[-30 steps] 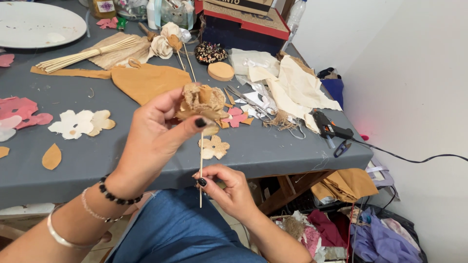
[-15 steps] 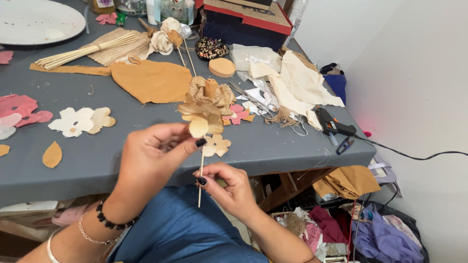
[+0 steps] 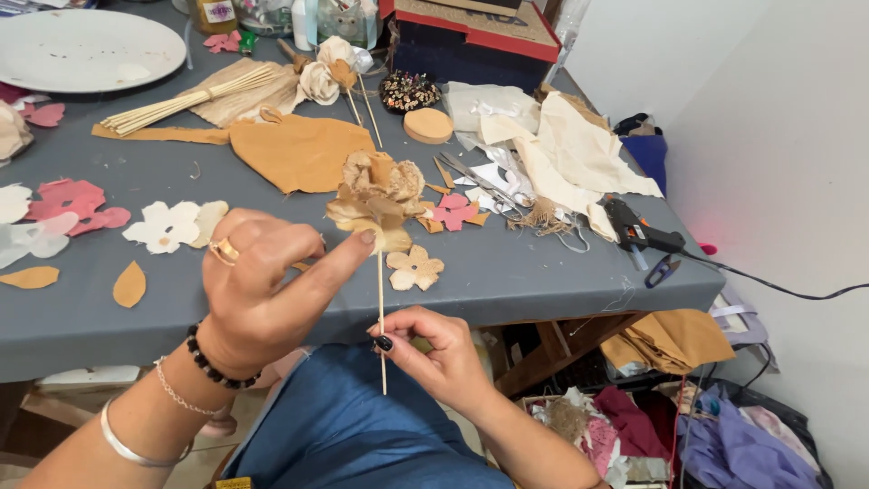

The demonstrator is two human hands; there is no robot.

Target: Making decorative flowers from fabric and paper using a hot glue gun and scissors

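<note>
A person seated at a grey table (image 3: 507, 272) works on a tan fabric flower (image 3: 376, 195) mounted on a thin wooden stick (image 3: 381, 312). The right hand (image 3: 434, 353) has its fingers closed around the lower part of the stick, pinching it between thumb and fingertips and holding it upright in front of the table edge. The left hand (image 3: 262, 290), with a ring, reaches up from the left; its index finger is stretched out and its tip touches the lowest petal of the flower, while the other fingers are loosely curled and grip nothing that can be seen. The flower stands above the table's near edge, between the two hands.

On the table just beside the flower lie a small tan cut-out blossom (image 3: 415, 268) and a pink one (image 3: 453, 212). Behind it is a sheet of mustard fabric (image 3: 299, 149). To the left are white (image 3: 167, 225) and pink petal shapes (image 3: 77, 201); farther back are a bundle of sticks (image 3: 181, 102) and a white plate (image 3: 81, 50). At the right edge a black glue gun (image 3: 638, 231) lies near cream cloth scraps (image 3: 579, 149).
</note>
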